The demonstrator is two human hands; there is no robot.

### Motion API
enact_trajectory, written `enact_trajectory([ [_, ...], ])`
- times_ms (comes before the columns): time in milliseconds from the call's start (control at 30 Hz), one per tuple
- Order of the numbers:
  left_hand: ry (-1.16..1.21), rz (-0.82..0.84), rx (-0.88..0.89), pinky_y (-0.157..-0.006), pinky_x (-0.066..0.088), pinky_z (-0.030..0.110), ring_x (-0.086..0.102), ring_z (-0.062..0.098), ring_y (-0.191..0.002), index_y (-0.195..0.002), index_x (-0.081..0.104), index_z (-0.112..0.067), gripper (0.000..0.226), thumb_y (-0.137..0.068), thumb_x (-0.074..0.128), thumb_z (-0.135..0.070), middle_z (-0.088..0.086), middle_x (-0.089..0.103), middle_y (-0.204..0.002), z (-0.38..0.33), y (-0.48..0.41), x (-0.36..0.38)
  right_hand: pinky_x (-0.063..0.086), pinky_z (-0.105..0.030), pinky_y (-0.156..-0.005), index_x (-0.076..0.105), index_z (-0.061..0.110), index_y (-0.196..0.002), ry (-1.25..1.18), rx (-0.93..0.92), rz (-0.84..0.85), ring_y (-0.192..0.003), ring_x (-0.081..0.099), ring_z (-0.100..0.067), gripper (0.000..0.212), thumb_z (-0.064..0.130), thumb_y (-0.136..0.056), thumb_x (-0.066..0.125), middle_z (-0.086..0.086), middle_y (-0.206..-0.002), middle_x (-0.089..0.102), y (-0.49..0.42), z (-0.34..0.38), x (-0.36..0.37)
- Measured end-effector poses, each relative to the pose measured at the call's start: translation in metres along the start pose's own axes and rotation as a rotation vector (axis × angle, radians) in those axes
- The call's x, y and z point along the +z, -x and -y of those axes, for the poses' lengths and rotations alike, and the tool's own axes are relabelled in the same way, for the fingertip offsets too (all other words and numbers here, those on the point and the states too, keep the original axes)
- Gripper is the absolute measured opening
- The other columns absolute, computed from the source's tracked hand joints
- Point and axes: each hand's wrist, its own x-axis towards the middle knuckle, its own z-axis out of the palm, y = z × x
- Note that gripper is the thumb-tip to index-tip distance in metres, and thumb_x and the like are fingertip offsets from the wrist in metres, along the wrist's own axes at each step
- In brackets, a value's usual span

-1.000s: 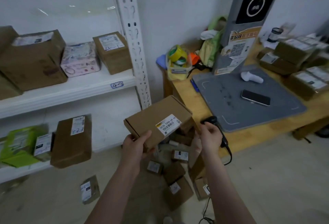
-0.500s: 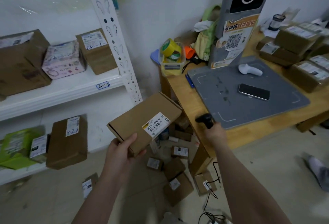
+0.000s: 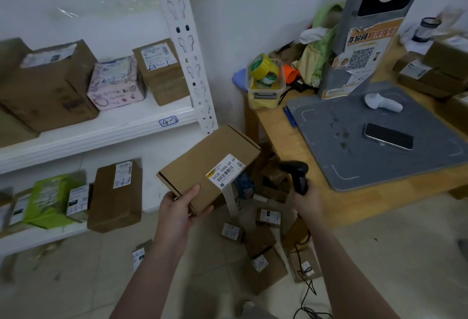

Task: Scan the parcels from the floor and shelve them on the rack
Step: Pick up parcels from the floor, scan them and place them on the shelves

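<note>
Off the surface (image 3: 278,139) corner, my left fingers (image 3: 193,192) grip the box (image 3: 200,166), now swung toward the rack (image 3: 101,133); right fingers (image 3: 311,189) clench the scanner (image 3: 296,170). Scan likely done.

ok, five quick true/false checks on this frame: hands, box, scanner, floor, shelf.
1. The left hand holds a brown box with its label facing up. True.
2. The right hand is empty. False: the right hand grips a black scanner.
3. A phone lies on the grey mat. True.
4. The floor has no parcels left. False: several parcels lie on the floor by the table.
5. The pink box stands on the lower shelf. False: the pink box stands on the upper shelf, between brown ones.
</note>
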Motion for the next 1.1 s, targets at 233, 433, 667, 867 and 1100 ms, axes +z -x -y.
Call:
enact_trajectory([
  [233,0.032,-0.01,0.104,-0.074,0.064,0.041,0.064,0.03,-0.114,-0.137,0.049,-0.005,0.047,-0.094,0.067,-0.008,0.011,0.064,-0.126,-0.043,-0.015,-0.014,0.048,-0.024,-0.096,0.049,0.035,-0.127,-0.187,-0.333,0.074,-0.113,0.052,-0.001,0.052,0.002,-0.09,0.063,0.015,-0.12,0.058,0.104,0.089,0.025],
  [433,0.039,0.04,0.234,-0.083,0.06,0.047,0.063,0.026,-0.111,-0.136,0.048,-0.011,0.048,-0.092,0.069,-0.008,0.008,0.06,-0.128,-0.08,-0.012,-0.031,0.042,0.001,-0.073,0.051,0.044,-0.112,-0.226,-0.542,0.121,-0.095,0.052,0.023,0.051,-0.001,-0.09,0.063,0.025,-0.102,0.059,0.167,0.135,0.027],
  [667,-0.07,0.088,0.353,-0.095,0.055,0.053,0.061,0.028,-0.119,-0.139,0.05,-0.018,0.055,-0.089,0.073,-0.012,0.003,0.062,-0.127,-0.092,-0.007,-0.06,0.053,-0.025,-0.065,0.062,0.029,-0.102,-0.249,-0.572,0.111,-0.074,0.065,-0.008,0.028,0.005,-0.089,0.067,0.003,-0.085,0.069,0.195,0.154,0.036],
  [867,-0.126,0.113,0.387,-0.1,0.052,0.053,0.063,0.022,-0.114,-0.133,0.054,-0.021,0.048,-0.09,0.073,-0.013,0.002,0.067,-0.123,-0.089,-0.005,-0.075,0.049,-0.021,-0.061,0.065,0.026,-0.098,-0.205,-0.574,0.144,-0.072,0.064,-0.005,0.018,0.011,-0.09,0.069,0.002,-0.084,0.069,0.205,0.153,0.052],
  [1100,-0.134,0.118,0.405,-0.098,0.052,0.044,0.063,0.018,-0.113,-0.114,0.055,-0.038,0.04,-0.09,0.072,-0.01,-0.006,0.067,-0.117,-0.082,-0.004,-0.092,0.042,-0.018,-0.053,0.066,0.018,-0.094,-0.17,-0.543,0.156,-0.058,0.058,-0.008,0.011,0.01,-0.089,0.07,-0.006,-0.074,0.065,0.215,0.143,0.067],
])
